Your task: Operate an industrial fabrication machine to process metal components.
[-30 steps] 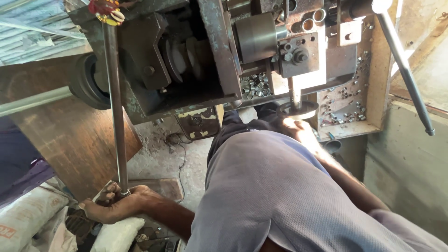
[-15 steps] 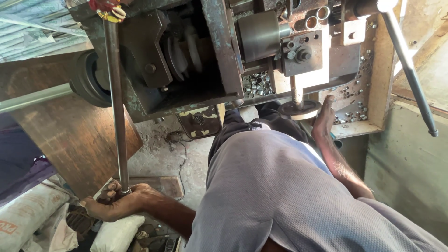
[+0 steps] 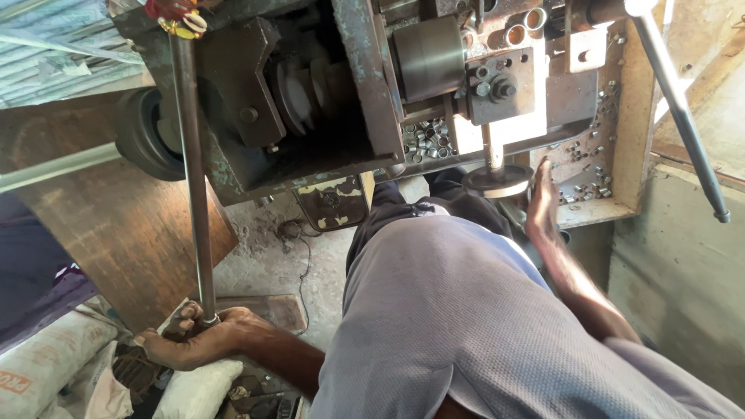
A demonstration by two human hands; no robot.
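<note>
Rough concrete floor [image 3: 272, 264] spreads below a heavy, worn press machine [image 3: 326, 93] that fills the top of the view, with a brown wooden board [image 3: 116, 225] leaning at the left and pale sacks [image 3: 46, 372] in the lower left corner. From the machine's top left corner a long steel rod [image 3: 194, 194] runs down to the left hand [image 3: 198, 341], whose fingers are wrapped tight around its lower end. Beside the machine's round die plate [image 3: 497, 181], the right hand [image 3: 541, 203] rises with fingers straight and together, holding nothing. Small metal rings [image 3: 425, 141] lie heaped on the machine's tray near its right edge.
</note>
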